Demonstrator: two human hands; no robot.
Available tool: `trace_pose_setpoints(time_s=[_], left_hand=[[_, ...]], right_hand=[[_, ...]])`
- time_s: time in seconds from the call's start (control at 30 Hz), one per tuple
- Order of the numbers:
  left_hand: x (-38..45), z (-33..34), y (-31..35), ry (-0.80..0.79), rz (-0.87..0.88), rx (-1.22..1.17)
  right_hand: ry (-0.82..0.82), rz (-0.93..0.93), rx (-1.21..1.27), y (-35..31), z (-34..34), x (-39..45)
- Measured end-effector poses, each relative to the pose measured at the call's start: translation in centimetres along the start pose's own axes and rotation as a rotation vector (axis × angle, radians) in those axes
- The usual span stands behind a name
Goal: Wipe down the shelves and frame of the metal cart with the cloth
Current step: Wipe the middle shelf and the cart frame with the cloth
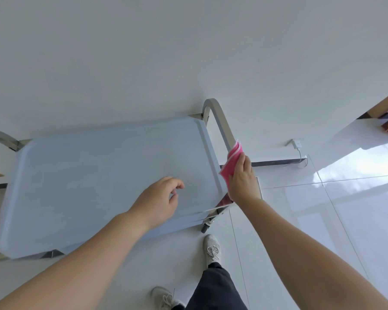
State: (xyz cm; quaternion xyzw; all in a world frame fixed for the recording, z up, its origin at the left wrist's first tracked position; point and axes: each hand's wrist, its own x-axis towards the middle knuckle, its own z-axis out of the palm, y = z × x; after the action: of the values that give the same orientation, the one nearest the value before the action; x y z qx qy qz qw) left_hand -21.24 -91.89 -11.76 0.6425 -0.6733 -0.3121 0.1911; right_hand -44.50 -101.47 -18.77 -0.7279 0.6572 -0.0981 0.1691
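Note:
The metal cart stands against a white wall, and its pale top shelf (94,175) fills the left and middle of the view. A curved steel handle bar (220,121) rises at the shelf's right end. My right hand (242,177) grips a folded pink cloth (231,162) and presses it against the lower part of that bar. My left hand (159,202) hovers over the shelf near its front edge, fingers loosely curled and holding nothing.
A second handle (2,137) shows at the cart's left end. One caster (205,228) sits under the front right corner, close to my shoes (212,249). A white plug and cable (297,148) hang on the wall to the right. Glossy floor tiles spread right.

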Motion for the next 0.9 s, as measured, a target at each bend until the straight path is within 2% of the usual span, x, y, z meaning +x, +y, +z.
trace_pose_setpoints(time_s=[0.13,0.33,0.57,0.73,0.9], left_hand=[[-0.3,-0.4,-0.7,-0.03,0.016,0.032],[1.6,-1.4,-1.7,-0.057,-0.027,0.0],[7.2,-3.5,-2.2,0.002,-0.083,-0.031],[10.4,-4.6,-3.2,0.045,-0.135,-0.065],[12.1,-5.2,-4.6,0.09,-0.196,-0.088]], right_hand=[[0.061,0.032,0.078,0.2,0.3,0.0],[0.052,0.066,0.005,-0.3,-0.1,2.8],[-0.171,0.085,-0.108,-3.6,-1.9,12.6],[-0.225,0.072,-0.146,-6.3,-2.0,20.2],[-0.3,0.038,-0.287,-8.0,-1.6,26.0]])
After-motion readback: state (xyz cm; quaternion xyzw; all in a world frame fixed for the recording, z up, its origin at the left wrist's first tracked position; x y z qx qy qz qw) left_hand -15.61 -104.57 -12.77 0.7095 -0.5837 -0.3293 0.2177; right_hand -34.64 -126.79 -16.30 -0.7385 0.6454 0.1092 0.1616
